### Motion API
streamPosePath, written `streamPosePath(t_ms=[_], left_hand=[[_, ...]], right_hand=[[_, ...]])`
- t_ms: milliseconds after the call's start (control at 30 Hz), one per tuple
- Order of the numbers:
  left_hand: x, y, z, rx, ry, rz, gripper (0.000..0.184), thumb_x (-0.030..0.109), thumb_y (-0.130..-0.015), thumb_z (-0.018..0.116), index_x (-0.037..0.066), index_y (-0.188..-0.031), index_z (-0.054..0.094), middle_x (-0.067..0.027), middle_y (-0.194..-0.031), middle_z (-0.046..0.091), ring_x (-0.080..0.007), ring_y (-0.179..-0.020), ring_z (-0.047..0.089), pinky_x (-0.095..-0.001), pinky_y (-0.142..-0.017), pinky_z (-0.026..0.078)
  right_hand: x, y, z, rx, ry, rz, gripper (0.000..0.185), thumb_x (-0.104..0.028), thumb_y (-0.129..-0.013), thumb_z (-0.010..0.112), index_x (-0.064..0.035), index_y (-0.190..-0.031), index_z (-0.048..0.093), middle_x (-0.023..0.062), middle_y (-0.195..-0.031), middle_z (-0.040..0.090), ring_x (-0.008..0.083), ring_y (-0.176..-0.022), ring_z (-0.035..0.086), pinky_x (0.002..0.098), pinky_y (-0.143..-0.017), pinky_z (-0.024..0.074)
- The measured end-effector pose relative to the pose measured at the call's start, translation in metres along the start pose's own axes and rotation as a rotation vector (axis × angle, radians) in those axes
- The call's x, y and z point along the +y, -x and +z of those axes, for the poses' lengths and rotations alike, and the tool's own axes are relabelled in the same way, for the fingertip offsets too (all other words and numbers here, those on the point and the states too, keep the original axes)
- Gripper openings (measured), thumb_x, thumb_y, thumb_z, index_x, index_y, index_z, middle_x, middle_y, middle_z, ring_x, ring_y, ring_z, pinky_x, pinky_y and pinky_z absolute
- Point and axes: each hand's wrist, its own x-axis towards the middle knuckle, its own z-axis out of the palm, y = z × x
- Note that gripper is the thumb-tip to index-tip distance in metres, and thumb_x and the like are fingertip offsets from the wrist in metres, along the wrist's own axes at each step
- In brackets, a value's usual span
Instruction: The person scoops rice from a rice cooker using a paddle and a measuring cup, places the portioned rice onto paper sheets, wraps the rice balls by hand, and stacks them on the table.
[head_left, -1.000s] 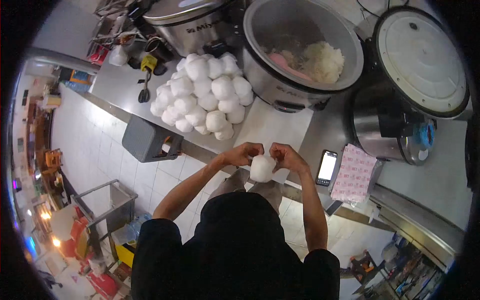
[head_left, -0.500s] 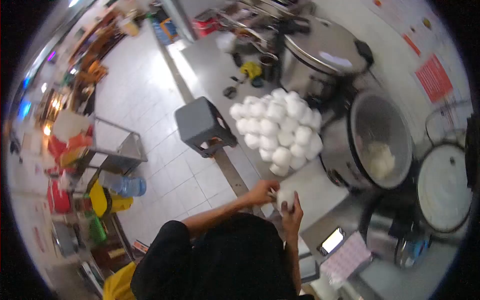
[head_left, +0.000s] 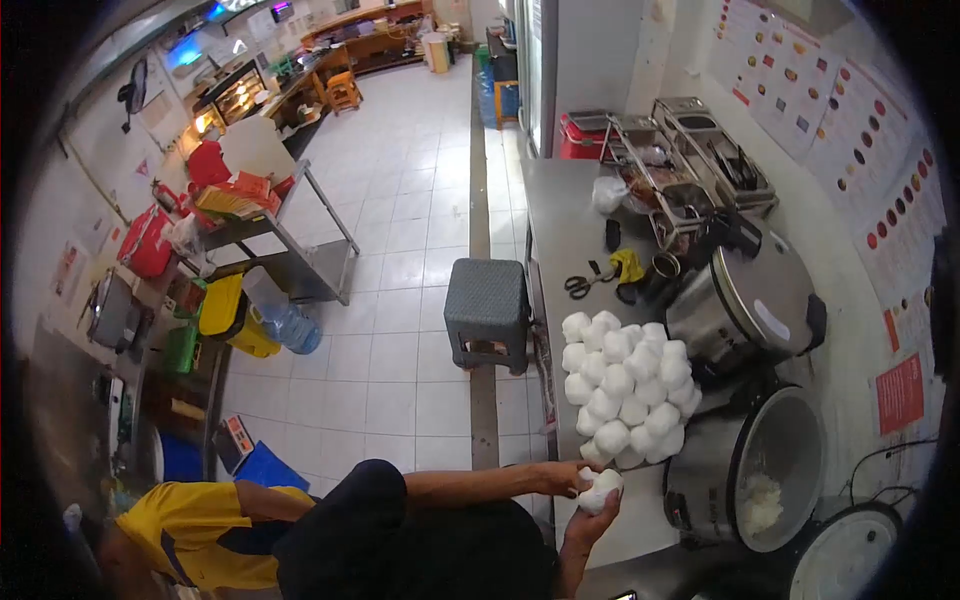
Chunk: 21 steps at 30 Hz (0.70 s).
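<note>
Above the counter's near edge, my right hand (head_left: 590, 522) cups a white plastic-wrapped rice ball (head_left: 602, 490) from below and the side. My left hand (head_left: 562, 478) is closed at the ball's left side, its fingers gripping a bit of white wrap there. Just beyond both hands stands a pile of similar white rice balls (head_left: 632, 385), stacked close together on the steel counter (head_left: 570, 225). To the right, an open rice cooker (head_left: 690, 490) holds some cooked rice (head_left: 762, 505) at its bottom.
A closed rice cooker (head_left: 745, 300), scissors (head_left: 585, 283) and metal trays (head_left: 690, 150) stand farther along the counter. A grey stool (head_left: 488, 305) is left of it on the tiled floor. At lower left is a person in a yellow shirt (head_left: 195, 530). A white lid (head_left: 845, 565) lies at lower right.
The view has turned, so the counter and pile appear lower and farther right, and the yellow-shirted person shows more. Both hands still hold the rice ball.
</note>
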Motion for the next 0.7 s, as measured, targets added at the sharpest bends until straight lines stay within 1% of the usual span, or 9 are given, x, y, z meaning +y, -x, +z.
streamPosePath(t_ms=[67,100,200,233,333,367,467,533,700], left_hand=[[-0.037,-0.024,-0.025,-0.267,0.302,-0.072,0.075,0.045,-0.072,0.079,0.017,-0.133,0.045,-0.007,-0.136,0.046,-0.0257,-0.13,0.034,-0.0454,-0.107,0.027],[-0.04,-0.026,-0.022,-0.225,0.354,-0.172,0.088,0.055,-0.066,0.079,0.015,-0.135,0.044,-0.0087,-0.141,0.043,-0.0313,-0.133,0.028,-0.0508,-0.112,0.016],[-0.034,-0.026,-0.028,0.125,0.288,-0.316,0.081,0.05,-0.068,0.081,0.01,-0.131,0.047,-0.0099,-0.138,0.043,-0.0286,-0.13,0.033,-0.0473,-0.111,0.023],[-0.024,-0.02,-0.026,0.218,0.16,-0.295,0.074,0.047,-0.071,0.08,0.009,-0.127,0.05,-0.0093,-0.129,0.047,-0.0253,-0.12,0.04,-0.0429,-0.103,0.029],[0.001,-0.002,-0.02,0.489,-0.221,-0.227,0.054,0.038,-0.078,0.077,0.007,-0.117,0.056,-0.0077,-0.103,0.059,-0.0153,-0.089,0.058,-0.0295,-0.078,0.048],[-0.022,-0.006,-0.04,0.504,-0.125,-0.063,0.05,0.037,-0.078,0.077,0.008,-0.114,0.058,-0.0047,-0.091,0.061,-0.0123,-0.077,0.057,-0.0272,-0.067,0.046],[-0.042,0.025,-0.08,0.557,-0.23,0.015,0.048,0.038,-0.079,0.075,0.007,-0.113,0.059,-0.0053,-0.095,0.061,-0.013,-0.078,0.057,-0.0262,-0.067,0.045],[-0.002,0.08,-0.053,0.703,-0.216,-0.025,0.043,0.031,-0.087,0.067,0.004,-0.12,0.059,-0.0044,-0.106,0.062,-0.0168,-0.09,0.059,-0.0306,-0.074,0.047],[-0.018,0.151,-0.082,0.878,-0.293,-0.075,0.04,0.036,-0.084,0.067,0.007,-0.11,0.06,-0.004,-0.097,0.062,-0.0142,-0.086,0.057,-0.0297,-0.069,0.046]], right_hand=[[0.013,-0.007,-0.004,-0.029,0.103,-0.028,0.053,-0.04,-0.094,0.048,-0.0011,-0.13,0.045,0.0154,-0.125,0.052,0.0301,-0.115,0.052,0.0419,-0.101,0.0396],[0.012,-0.013,-0.003,-0.054,0.058,0.015,0.053,-0.039,-0.094,0.049,-0.0016,-0.131,0.045,0.0153,-0.126,0.052,0.0304,-0.116,0.052,0.0425,-0.101,0.0399],[-0.003,-0.042,-0.002,-0.071,-0.209,0.267,0.053,-0.036,-0.093,0.054,-0.0028,-0.133,0.043,0.0153,-0.126,0.052,0.0313,-0.115,0.052,0.0438,-0.099,0.0413],[-0.014,-0.059,0.006,-0.106,0.022,0.145,0.057,-0.037,-0.089,0.061,-0.0028,-0.132,0.044,0.0171,-0.125,0.053,0.0323,-0.113,0.053,0.0443,-0.095,0.0425],[0.001,-0.122,0.01,0.128,0.899,-0.191,0.064,-0.043,-0.086,0.064,-0.0017,-0.13,0.044,0.018,-0.119,0.055,0.0341,-0.106,0.055,0.0431,-0.089,0.0435],[0.01,-0.142,0.01,0.141,1.001,-0.244,0.065,-0.044,-0.085,0.065,-0.0012,-0.129,0.045,0.0184,-0.119,0.054,0.0351,-0.106,0.054,0.044,-0.089,0.0429],[0.029,-0.164,0.009,0.19,1.307,-0.446,0.066,-0.043,-0.081,0.07,-0.0002,-0.126,0.047,0.0197,-0.117,0.051,0.0375,-0.106,0.05,0.0467,-0.089,0.0409],[0.033,-0.165,0.009,0.209,1.521,-0.671,0.064,-0.039,-0.079,0.074,-0.0001,-0.124,0.049,0.0206,-0.118,0.049,0.0386,-0.108,0.046,0.0485,-0.091,0.0391],[-0.002,-0.139,0.018,0.152,1.293,-0.534,0.058,-0.031,-0.085,0.068,-0.0015,-0.131,0.049,0.0199,-0.119,0.049,0.0375,-0.114,0.043,0.0494,-0.098,0.0357]])
